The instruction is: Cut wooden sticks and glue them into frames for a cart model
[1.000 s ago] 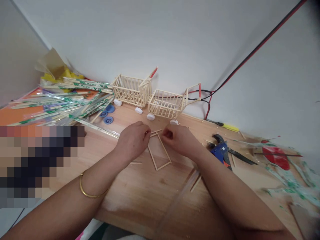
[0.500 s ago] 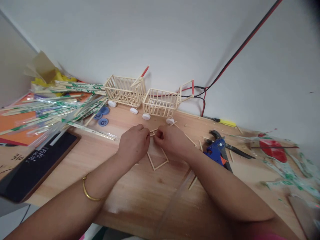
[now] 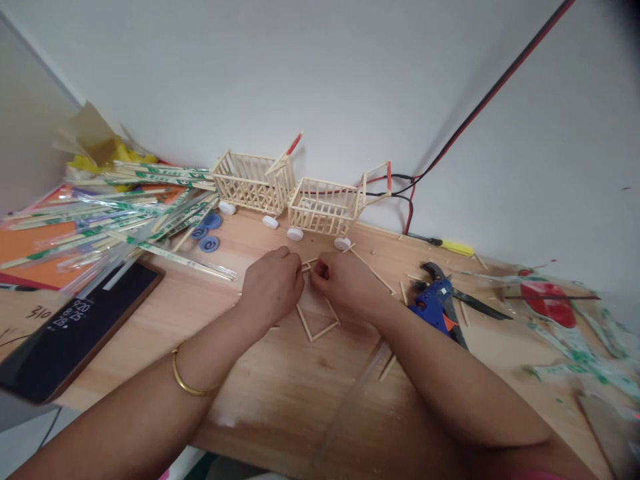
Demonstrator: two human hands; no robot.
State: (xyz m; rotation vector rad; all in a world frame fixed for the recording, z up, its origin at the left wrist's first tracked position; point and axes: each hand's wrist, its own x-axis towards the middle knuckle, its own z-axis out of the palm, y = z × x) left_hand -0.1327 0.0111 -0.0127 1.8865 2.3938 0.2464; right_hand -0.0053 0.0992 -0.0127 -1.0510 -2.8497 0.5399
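A small rectangular frame of thin wooden sticks [image 3: 317, 324] lies flat on the wooden table [image 3: 280, 393]. My left hand [image 3: 273, 287] and my right hand [image 3: 343, 283] meet at the frame's far end, knuckles up. Both pinch a short stick [image 3: 306, 264] there, fingers curled closed. A gold bangle circles my left wrist. Behind the hands stand two little carts built from sticks, the left cart [image 3: 250, 183] and the right cart [image 3: 325, 207], each on white wheels and with a red-tipped handle.
Wrapped chopsticks [image 3: 125, 207] lie heaped at the left, with blue caps [image 3: 207, 233] beside them. A dark tablet [image 3: 70, 327] sits at the front left. A blue glue gun [image 3: 437, 300], black pliers [image 3: 465, 297] and a screwdriver [image 3: 450, 247] lie right. Red and black cables [image 3: 475, 113] run up the wall.
My right hand slid left until it met the left hand at the frame's far end. The view shifted a little; the tablet at the left is now in plain sight.
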